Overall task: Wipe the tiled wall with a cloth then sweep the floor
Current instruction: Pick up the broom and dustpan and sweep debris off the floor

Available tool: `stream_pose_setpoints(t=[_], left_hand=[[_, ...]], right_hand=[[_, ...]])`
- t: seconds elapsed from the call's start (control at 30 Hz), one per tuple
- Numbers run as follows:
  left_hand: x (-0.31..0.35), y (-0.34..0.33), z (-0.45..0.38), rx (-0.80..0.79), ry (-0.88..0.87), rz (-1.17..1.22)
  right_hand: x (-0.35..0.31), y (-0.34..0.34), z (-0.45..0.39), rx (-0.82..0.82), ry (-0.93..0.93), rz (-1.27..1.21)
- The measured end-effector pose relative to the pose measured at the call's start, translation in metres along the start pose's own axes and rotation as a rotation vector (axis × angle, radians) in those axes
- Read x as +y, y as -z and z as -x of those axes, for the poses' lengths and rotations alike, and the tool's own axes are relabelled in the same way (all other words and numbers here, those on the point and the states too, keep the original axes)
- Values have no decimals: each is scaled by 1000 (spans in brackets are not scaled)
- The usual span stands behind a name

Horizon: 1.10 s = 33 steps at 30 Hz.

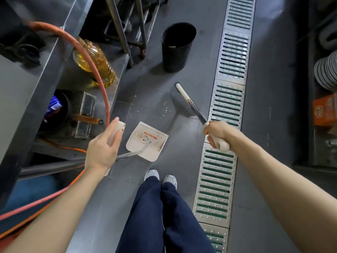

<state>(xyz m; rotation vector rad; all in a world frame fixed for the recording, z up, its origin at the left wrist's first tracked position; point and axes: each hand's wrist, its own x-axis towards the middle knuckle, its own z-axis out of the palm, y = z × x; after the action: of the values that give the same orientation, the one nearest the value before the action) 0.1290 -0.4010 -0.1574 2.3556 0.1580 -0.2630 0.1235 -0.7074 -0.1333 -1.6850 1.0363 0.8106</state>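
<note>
Left hand [102, 148] grips dustpan handle [116, 130]; right hand [218, 133] grips broom [191, 105].

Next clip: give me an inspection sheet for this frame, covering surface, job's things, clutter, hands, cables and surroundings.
Surface: dark floor with small pale crumbs ahead of the dustpan.
Job's things: white dustpan on the floor, debris in it; broom angled down, head on the floor. No cloth seen.
Clutter: black bin; oil bottle on a low steel shelf.
Hands: left hand grips the dustpan handle; right hand grips the broom handle.
Cables: orange hose loops past the shelf to the floor.
Surroundings: metal drain grate along the right; stacked plates at far right.
</note>
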Motion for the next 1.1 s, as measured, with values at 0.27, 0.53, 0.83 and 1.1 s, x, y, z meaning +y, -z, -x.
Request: stream_pose_setpoints(t=[0.27,0.53,0.83,1.1], left_hand=[[-4,3,-43,-27,0,-35],[4,2,-48,-104,-70,-118],[7,6,-46,-75,-39,-159],[26,-7,-29,15,5,-207]], right_hand=[[-43,-14,-60,-41,-15,332],[-32,-54,4,-182,-78,412],[-54,-18,-8,34,5,295],[-44,66,-63,49,-57,416]])
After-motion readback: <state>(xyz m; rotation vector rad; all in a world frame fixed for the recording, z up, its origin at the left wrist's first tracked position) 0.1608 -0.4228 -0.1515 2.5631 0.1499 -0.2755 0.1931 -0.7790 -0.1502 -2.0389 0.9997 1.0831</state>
